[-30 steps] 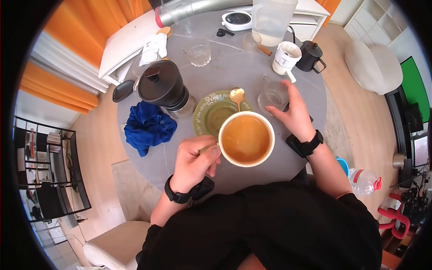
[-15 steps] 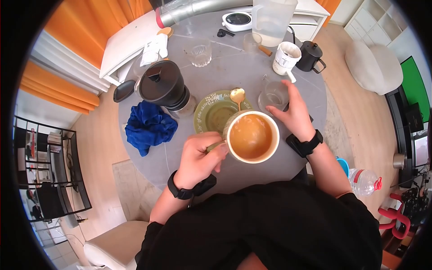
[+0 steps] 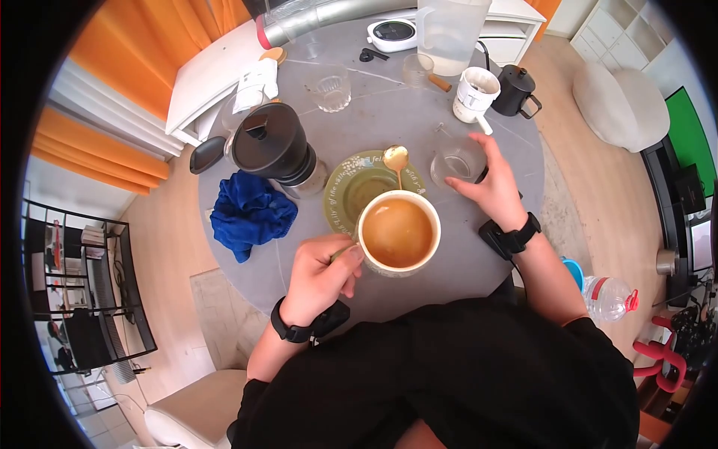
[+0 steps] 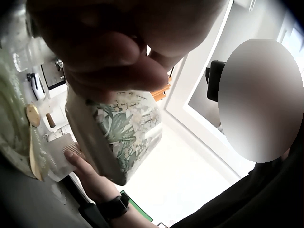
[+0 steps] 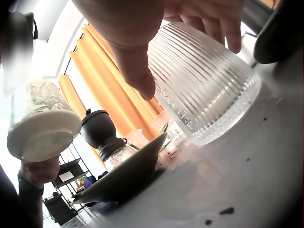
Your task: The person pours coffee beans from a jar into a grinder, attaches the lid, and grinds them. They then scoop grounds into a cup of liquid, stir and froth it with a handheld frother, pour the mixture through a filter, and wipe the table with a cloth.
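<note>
My left hand (image 3: 321, 273) grips the handle of a floral cup (image 4: 128, 128) filled with milky brown coffee (image 3: 397, 233). The cup hangs over the near rim of a green lettered saucer (image 3: 340, 196), lifted off it. A gold spoon (image 3: 398, 163) lies on the saucer's right side, its bowl pointing away from me. On the right, my right hand (image 3: 493, 183) holds a clear ribbed glass (image 5: 204, 85) standing on the table, thumb on one side and fingers on the other. The cup's handle is mostly hidden by my left fingers.
Left of the saucer stand a black-topped grinder (image 3: 273, 142) and a crumpled blue cloth (image 3: 253, 215). Farther back are a cut glass tumbler (image 3: 330, 90), a white scale (image 3: 393, 34), and a clear pitcher (image 3: 451, 37). A white cup (image 3: 476, 91) and black kettle (image 3: 516, 90) stand at back right.
The cup tilted and shifted right half a second ago; now it is back to the left and more level. My right hand stays at the glass.
</note>
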Available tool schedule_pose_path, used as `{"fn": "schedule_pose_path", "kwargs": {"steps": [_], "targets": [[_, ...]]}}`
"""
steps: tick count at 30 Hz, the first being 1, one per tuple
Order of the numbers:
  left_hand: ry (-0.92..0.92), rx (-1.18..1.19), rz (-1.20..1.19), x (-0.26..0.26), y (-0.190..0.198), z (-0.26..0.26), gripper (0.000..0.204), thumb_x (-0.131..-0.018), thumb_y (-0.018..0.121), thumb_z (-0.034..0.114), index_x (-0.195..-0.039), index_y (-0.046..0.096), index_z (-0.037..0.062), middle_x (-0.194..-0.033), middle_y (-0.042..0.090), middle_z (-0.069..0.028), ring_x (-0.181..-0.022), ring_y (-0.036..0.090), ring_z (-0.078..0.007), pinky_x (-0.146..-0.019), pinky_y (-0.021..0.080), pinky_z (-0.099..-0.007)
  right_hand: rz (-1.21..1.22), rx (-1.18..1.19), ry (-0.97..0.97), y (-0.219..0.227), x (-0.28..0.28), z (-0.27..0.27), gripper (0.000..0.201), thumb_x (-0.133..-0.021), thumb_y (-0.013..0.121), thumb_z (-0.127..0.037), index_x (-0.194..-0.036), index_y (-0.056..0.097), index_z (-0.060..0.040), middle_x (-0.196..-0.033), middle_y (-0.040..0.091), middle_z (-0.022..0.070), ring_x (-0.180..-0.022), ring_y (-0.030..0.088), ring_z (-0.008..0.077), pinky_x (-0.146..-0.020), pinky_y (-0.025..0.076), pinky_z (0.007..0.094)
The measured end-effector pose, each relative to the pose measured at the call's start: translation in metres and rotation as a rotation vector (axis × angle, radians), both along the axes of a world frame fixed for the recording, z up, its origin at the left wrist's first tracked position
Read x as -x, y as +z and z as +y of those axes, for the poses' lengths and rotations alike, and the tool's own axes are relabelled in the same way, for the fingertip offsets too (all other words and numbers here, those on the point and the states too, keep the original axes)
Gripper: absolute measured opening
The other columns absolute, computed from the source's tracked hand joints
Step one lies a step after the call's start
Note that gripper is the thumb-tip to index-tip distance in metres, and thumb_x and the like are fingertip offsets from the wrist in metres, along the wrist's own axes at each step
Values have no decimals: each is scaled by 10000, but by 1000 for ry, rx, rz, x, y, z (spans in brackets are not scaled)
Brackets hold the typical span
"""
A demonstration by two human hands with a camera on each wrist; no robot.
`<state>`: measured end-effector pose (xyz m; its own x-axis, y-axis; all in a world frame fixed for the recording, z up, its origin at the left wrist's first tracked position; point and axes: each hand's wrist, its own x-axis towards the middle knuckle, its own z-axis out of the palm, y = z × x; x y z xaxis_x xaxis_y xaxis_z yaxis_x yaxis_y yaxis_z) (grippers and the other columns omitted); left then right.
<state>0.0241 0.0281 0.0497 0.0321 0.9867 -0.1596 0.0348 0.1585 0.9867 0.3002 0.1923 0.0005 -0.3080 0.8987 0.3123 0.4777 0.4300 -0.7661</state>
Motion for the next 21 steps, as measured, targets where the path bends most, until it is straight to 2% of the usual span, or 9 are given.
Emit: {"fn": "schedule_pose_path", "kwargs": {"steps": [3,9,13,16,17,18,19,21], "targets": [[-13,-6,34,4,0,-3,336,-957,571,85,-635,583,-14,-571,563,-35,-424,519,-96,-404,358,-256,-25,22,11,3,-1,-5,738,-722,875,-218,-1312,478,-24,-1165,652,204,-1082,652,332,-912,510,387],[132,-16,57,20,3,-16,346,-964,543,98,-640,578,-19,-607,564,-38,-423,525,-93,-406,339,-243,-43,62,24,17,-2,-19,749,-720,876,-224,-1307,472,4,-1131,653,217,-1063,656,342,-906,510,389],[141,-1,17,34,-1,-29,325,-967,516,92,-678,607,-25,-638,586,-53,-426,531,-91,-411,355,-243,-46,50,32,11,-3,-21,750,-719,876,-227,-1307,473,5,-1125,656,220,-1061,658,350,-908,509,393],[166,11,-13,49,-2,-38,306,-981,493,121,-761,642,-30,-668,613,-67,-423,520,-96,-412,370,-232,-67,58,27,11,-4,-23,770,-723,875,-227,-1328,456,-1,-1176,639,228,-1097,643,368,-935,502,400],[184,-2,-41,50,-1,-38,308,-986,487,136,-786,649,-33,-674,620,-70,-422,516,-98,-411,374,-228,-81,85,34,12,-4,-24,792,-728,870,-218,-1353,436,5,-1226,614,233,-1155,608,374,-976,484,403],[224,-21,13,45,1,-37,356,-968,459,171,-716,607,-32,-628,615,-112,-370,457,-115,-365,351,-228,-94,113,40,14,-4,-25,815,-733,865,-209,-1378,416,12,-1276,590,239,-1212,573,381,-1017,466,405],[221,-22,14,46,2,-37,356,-968,459,171,-716,607,-32,-628,615,-112,-370,457,-115,-365,351,-228,-92,113,38,16,-8,-26,815,-733,865,-209,-1378,416,12,-1276,590,239,-1212,573,381,-1017,466,405],[212,-22,27,47,4,-39,354,-972,460,176,-733,616,-33,-635,618,-110,-369,456,-115,-366,353,-228,-328,-130,174,21,-25,-27,865,-742,848,-180,-1426,364,33,-1363,532,245,-1323,476,382,-1093,414,400]]}}
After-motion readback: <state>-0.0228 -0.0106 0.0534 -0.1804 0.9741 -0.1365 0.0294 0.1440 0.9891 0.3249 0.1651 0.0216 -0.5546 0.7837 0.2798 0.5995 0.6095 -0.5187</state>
